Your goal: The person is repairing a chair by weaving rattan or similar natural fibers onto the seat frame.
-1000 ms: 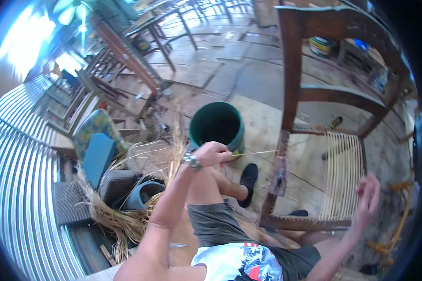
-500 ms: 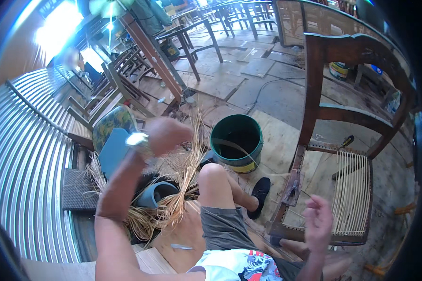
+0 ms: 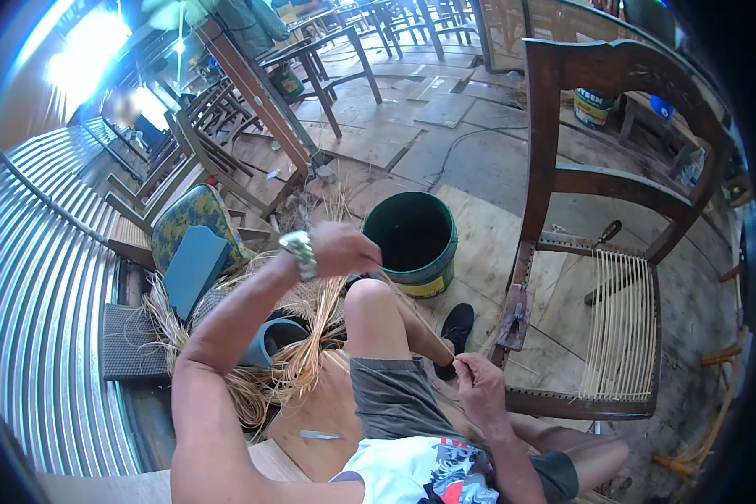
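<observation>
A thin cane strand (image 3: 424, 317) runs slanting in front of my knee, between my two hands. My left hand (image 3: 345, 249), with a wristwatch above it, pinches the strand's upper end beside the dark green bucket (image 3: 443, 273). Lower down and to the right, my right hand (image 3: 480, 388) closes its fingers on the other part of the strand. On the right stands a dark wooden chair (image 3: 539, 160); pale cane strands (image 3: 622, 336) cross the right part of its open seat frame. A small wooden block with a metal part (image 3: 515, 317) rests on the frame's left rail.
Bundles of loose cane (image 3: 311, 353) lie left of my knee, around a blue-grey container (image 3: 265, 344). A small blade (image 3: 319, 435) lies on the board by my thigh. A screwdriver (image 3: 611, 231) sits at the seat's back rail. More chair frames (image 3: 323, 80) stand behind.
My right hand has moved left and down, away from the chair seat. My left hand has moved slightly right, and the strand now stretches between both hands. The view has shifted a little.
</observation>
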A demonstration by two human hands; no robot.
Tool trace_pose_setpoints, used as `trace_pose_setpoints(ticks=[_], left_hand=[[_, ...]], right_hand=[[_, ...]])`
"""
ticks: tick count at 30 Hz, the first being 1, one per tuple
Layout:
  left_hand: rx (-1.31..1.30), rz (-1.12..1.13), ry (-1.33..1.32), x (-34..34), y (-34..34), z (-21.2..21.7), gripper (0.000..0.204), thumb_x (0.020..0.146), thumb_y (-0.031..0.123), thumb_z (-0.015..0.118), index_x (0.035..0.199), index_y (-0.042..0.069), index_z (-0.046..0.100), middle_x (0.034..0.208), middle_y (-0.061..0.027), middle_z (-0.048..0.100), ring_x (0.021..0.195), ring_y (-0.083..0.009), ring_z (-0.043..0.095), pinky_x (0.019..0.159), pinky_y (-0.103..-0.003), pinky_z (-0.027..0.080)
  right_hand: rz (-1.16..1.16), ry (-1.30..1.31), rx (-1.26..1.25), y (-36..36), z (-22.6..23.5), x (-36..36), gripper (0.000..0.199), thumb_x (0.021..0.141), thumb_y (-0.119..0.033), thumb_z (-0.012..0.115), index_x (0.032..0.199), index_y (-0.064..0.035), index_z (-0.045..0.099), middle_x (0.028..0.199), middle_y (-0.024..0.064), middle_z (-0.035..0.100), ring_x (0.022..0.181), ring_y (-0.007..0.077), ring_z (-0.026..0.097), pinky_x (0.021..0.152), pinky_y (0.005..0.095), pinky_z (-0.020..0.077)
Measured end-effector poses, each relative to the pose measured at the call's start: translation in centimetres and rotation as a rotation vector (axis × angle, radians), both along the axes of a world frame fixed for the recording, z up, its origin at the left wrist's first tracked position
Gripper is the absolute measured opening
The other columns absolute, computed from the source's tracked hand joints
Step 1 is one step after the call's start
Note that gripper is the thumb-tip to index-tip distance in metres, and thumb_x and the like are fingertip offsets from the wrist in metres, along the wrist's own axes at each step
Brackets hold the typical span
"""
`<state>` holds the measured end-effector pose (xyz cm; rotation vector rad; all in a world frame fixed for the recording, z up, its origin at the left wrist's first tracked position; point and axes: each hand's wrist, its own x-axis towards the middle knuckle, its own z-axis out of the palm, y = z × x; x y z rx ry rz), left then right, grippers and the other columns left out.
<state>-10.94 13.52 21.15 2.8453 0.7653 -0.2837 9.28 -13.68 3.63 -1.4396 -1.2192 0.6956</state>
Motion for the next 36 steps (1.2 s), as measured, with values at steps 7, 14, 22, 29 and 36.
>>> trace_pose_setpoints(ticks=[7, 14, 22, 29, 36], left_hand=[[0.170, 0.209, -0.073, -6.0, 1.6, 4.6, 0.021, 0.084, 0.031, 0.074, 0.091, 0.011, 0.075, 0.082, -0.0083, 0.072, 0.076, -0.0263, 0.070, 0.070, -0.037, 0.054], [0.053, 0.529, -0.292, -8.4, 1.6, 6.3, 0.019, 0.081, 0.024, 0.080, 0.086, 0.007, 0.073, 0.082, -0.0067, 0.072, 0.079, -0.0176, 0.070, 0.069, -0.033, 0.054], [-0.740, 0.514, -1.300, -1.0, 4.4, -3.6, 0.012, 0.097, 0.010, 0.062, 0.092, 0.003, 0.053, 0.093, -0.0168, 0.070, 0.084, -0.0221, 0.072, 0.075, -0.035, 0.061], [-1.008, 0.658, -1.104, 11.8, -0.4, -21.7, 0.016, 0.098, 0.019, 0.064, 0.099, 0.004, 0.059, 0.082, -0.0078, 0.070, 0.072, -0.0170, 0.070, 0.063, -0.030, 0.057], [-1.503, 0.851, -0.806, 19.7, -7.5, -33.5, 0.014, 0.099, 0.021, 0.062, 0.108, 0.010, 0.062, 0.081, -0.0022, 0.066, 0.069, -0.0148, 0.068, 0.060, -0.031, 0.056]], right_hand=[[-0.017, -0.176, -0.057, -0.8, -1.5, -0.4, 0.007, 0.089, -0.003, 0.066, 0.094, 0.0003, 0.065, 0.087, 0.0175, 0.065, 0.080, 0.0359, 0.065, 0.071, 0.0393, 0.0521], [0.001, -0.296, -0.089, -0.5, -2.3, -0.5, 0.007, 0.095, -0.009, 0.059, 0.097, -0.0033, 0.062, 0.087, 0.0170, 0.063, 0.081, 0.0379, 0.063, 0.069, 0.0449, 0.0505], [0.009, -0.090, -0.101, -2.2, 0.9, -1.0, 0.035, 0.089, -0.004, 0.064, 0.123, -0.0040, 0.057, 0.098, 0.0166, 0.063, 0.075, 0.0300, 0.064, 0.071, 0.0391, 0.0529], [-0.133, -0.165, -0.234, -10.6, 3.6, 8.3, 0.032, 0.086, -0.001, 0.068, 0.118, -0.0021, 0.061, 0.103, 0.0121, 0.066, 0.082, 0.0213, 0.066, 0.074, 0.0341, 0.0536], [-0.996, -0.520, -0.360, -23.6, 3.2, 22.1, 0.026, 0.099, -0.008, 0.055, 0.124, 0.0006, 0.058, 0.106, 0.0145, 0.063, 0.102, 0.0274, 0.061, 0.090, 0.0359, 0.0484]])
